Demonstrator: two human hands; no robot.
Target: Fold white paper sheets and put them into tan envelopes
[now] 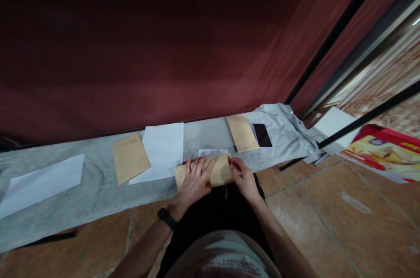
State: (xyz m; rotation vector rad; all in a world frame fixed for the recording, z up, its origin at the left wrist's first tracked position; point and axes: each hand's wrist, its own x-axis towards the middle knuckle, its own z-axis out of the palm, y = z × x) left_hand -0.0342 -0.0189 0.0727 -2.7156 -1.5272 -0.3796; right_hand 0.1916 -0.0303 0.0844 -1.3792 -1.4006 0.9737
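Note:
Near the front edge of the cloth-covered bench, a brown paper envelope (220,172) lies crosswise before me, its right part bent up. My left hand (196,176) rests on it with fingers stretched and spread, pressing it down. At the right end, my right hand (243,177) is closed with its fingertips pinching the envelope's edge; part of the grip is hidden by the fingers. Just behind the envelope, a small white paper (213,152) shows, partly covered by it.
The grey cloth (98,195) covers a narrow bench along a dark red wall. Left lie a brown envelope (130,158), a white sheet (167,149) and a folded white paper (46,182). Right are another envelope (242,133), a phone (262,135) and a red-yellow box (383,151).

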